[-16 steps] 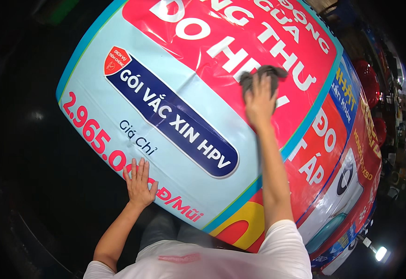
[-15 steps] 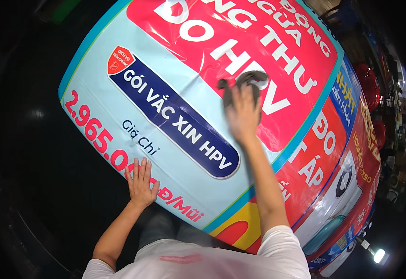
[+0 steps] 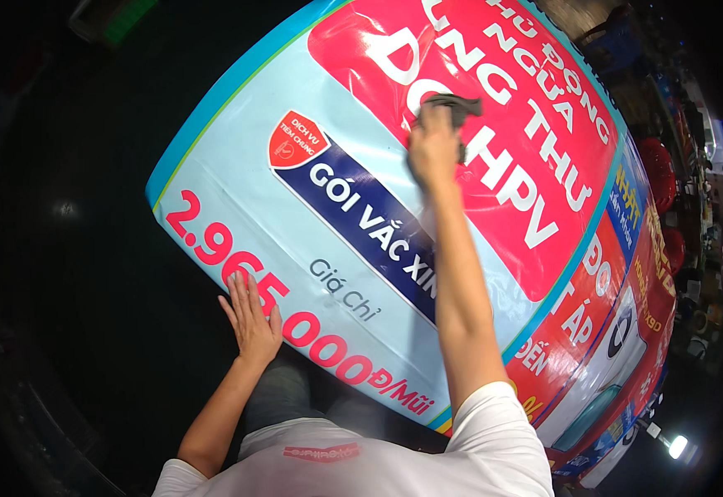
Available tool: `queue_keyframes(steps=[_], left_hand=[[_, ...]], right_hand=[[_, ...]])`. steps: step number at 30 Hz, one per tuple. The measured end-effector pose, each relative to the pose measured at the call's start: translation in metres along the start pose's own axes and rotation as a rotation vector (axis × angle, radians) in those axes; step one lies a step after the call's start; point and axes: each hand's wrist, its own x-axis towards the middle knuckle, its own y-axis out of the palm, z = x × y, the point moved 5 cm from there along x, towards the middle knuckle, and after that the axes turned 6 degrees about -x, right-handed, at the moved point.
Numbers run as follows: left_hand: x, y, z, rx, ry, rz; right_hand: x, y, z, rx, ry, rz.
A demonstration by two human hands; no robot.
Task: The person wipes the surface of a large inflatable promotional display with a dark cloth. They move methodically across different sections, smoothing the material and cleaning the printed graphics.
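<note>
A large printed vinyl banner (image 3: pixel 237 190) in light blue and pinkish red spreads before me, with a dark blue strip across it. My right hand (image 3: pixel 436 149) presses a dark grey cloth (image 3: pixel 459 108) against its red area, fingers closed over the cloth. Part of the cloth is hidden under the hand. Near the banner's front edge, my left hand (image 3: pixel 253 325) lies flat with spread fingers and holds nothing.
More printed sheeting in red and blue (image 3: pixel 581 323) adjoins on the right. Round red objects (image 3: pixel 658 170) stand beyond it. A bright lamp (image 3: pixel 677 446) glows at the lower right. Darkness fills the left side.
The banner has shifted right and down in the view. My right hand and the cloth have moved toward the far left across the red area. My left hand now rests further left along the edge.
</note>
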Motion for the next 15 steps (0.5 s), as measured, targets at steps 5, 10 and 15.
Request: queue_keyframes(steps=[5,10,15], left_hand=[[-0.009,0.016,0.017,0.115,0.016,0.256],[-0.025,-0.025,0.02,0.07,0.136,0.286],[-0.023,-0.043,0.021,0.096,0.226,0.344]], right_hand=[[-0.219,0.069,0.239,0.631,-0.797,0.367],[-0.125,0.042,0.213,1.045,-0.531,0.54],[0.012,-0.026,0.021,0.43,0.319,-0.457]])
